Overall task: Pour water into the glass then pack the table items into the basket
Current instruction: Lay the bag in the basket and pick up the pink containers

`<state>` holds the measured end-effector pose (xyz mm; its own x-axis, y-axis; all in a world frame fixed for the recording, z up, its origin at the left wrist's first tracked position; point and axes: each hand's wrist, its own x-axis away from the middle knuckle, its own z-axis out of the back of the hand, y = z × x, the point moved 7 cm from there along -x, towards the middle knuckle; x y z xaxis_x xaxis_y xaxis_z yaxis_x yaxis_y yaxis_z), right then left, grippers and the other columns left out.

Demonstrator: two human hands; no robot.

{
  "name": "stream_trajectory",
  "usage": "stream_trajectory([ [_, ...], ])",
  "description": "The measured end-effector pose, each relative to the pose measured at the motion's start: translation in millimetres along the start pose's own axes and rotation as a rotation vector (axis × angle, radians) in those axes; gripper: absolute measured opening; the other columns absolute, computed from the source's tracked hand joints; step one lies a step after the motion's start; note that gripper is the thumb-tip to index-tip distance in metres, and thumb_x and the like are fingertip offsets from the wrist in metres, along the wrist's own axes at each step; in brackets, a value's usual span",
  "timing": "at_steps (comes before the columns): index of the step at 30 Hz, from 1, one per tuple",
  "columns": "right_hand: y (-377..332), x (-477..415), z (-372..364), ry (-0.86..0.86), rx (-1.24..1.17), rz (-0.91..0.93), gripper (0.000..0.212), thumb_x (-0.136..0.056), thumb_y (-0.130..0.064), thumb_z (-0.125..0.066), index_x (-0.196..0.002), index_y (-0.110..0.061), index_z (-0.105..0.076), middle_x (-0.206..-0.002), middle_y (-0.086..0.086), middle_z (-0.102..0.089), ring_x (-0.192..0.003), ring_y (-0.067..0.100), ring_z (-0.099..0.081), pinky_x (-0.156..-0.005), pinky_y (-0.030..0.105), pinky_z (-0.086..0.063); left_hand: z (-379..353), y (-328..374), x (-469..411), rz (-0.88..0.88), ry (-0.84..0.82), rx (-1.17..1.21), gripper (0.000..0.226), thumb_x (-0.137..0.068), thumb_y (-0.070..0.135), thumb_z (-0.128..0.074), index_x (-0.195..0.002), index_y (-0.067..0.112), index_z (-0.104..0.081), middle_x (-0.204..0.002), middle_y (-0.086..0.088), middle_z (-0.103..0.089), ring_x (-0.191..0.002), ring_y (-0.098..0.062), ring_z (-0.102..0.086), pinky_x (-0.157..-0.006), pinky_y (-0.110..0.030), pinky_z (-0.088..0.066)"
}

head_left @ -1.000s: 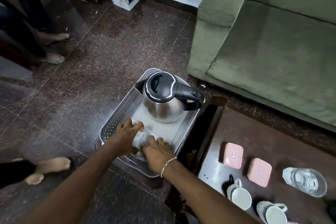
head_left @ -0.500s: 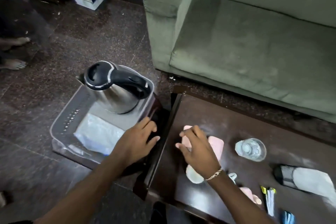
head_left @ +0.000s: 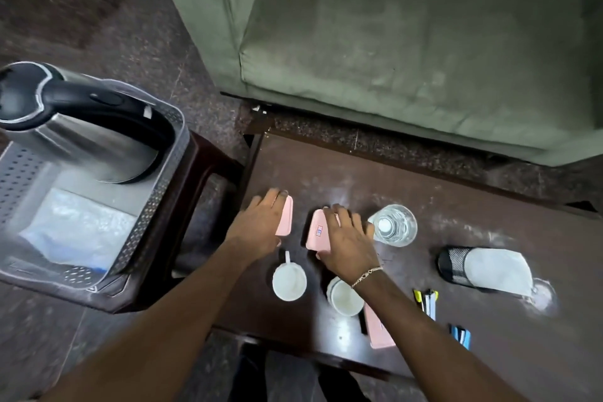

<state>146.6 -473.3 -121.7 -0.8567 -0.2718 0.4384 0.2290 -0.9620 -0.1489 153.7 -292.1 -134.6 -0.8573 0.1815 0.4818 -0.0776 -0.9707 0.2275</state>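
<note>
On the dark table point(head_left: 424, 192), my left hand point(head_left: 257, 225) grips a small pink box point(head_left: 284, 218), tilted on its edge. Beside it my right hand point(head_left: 349, 238) grips a second pink box point(head_left: 318, 232) with a small sticker, also tilted up. A glass of water point(head_left: 393, 224) stands just right of my right hand. Two white cups point(head_left: 289, 281) point(head_left: 344, 297) stand nearer to me, below the hands. To the left, the grey perforated basket point(head_left: 156, 206) on a dark stool holds a steel kettle point(head_left: 65, 130) and a clear plastic bag point(head_left: 78, 228).
A black mesh holder with a white cloth point(head_left: 483, 266) lies on the table's right side. Pens point(head_left: 425, 299), a blue item point(head_left: 460, 336) and a third pink box point(head_left: 378, 330) lie near the front edge. A green sofa point(head_left: 408, 36) stands behind the table.
Both hands left the basket and came over to the table. My left hand crossed from the basket's edge to a pink box; both pink boxes are now tilted up in my grip.
</note>
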Motion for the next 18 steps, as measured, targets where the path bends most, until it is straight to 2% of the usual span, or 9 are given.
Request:
stream_trajectory([
  [5,-2.0,-3.5,-1.6,0.008,-0.013,0.021,0.088,-0.08,-0.047,-0.066,-0.155,-0.018,-0.031,-0.151,-0.002,-0.042,-0.134,0.023,-0.042,-0.107,0.046,-0.031,-0.2,0.8,-0.4,-0.059,0.042,-0.004,0.096,-0.085,0.02,-0.078,-0.162,0.012,-0.02,-0.162,-0.001,-0.027,-0.131,-0.029,-0.047,-0.11,-0.039,-0.046],
  [10,-14.4,5.2,19.2,0.075,-0.104,0.016,0.093,-0.074,-0.051,-0.067,-0.155,-0.019,-0.034,-0.146,-0.003,-0.047,-0.132,0.021,-0.047,-0.105,0.045,-0.032,29.8,-14.8,25.4,-0.147,0.081,0.074,0.095,-0.085,0.022,-0.076,-0.162,0.015,-0.021,-0.164,0.0,-0.025,-0.134,-0.029,-0.046,-0.114,-0.04,-0.041],
  [14,-65.1,7.9,57.5,0.159,-0.196,0.092,0.096,-0.068,-0.055,-0.068,-0.153,-0.024,-0.036,-0.146,-0.007,-0.046,-0.134,0.018,-0.045,-0.099,0.041,-0.029,79.4,-56.2,66.6,-0.23,0.174,0.107,0.1,-0.077,0.026,-0.081,-0.161,0.019,-0.027,-0.164,0.001,-0.03,-0.144,-0.026,-0.042,-0.119,-0.038,-0.037],
  [18,-137.8,9.5,89.7,0.225,-0.329,0.195,0.095,-0.067,-0.058,-0.067,-0.151,-0.029,-0.035,-0.151,-0.011,-0.041,-0.137,0.012,-0.038,-0.094,0.033,-0.022,126.1,-123.7,119.3,-0.225,0.227,0.128,0.106,-0.067,0.03,-0.091,-0.155,0.025,-0.033,-0.159,0.005,-0.035,-0.142,-0.017,-0.043,-0.116,-0.023,-0.034],
])
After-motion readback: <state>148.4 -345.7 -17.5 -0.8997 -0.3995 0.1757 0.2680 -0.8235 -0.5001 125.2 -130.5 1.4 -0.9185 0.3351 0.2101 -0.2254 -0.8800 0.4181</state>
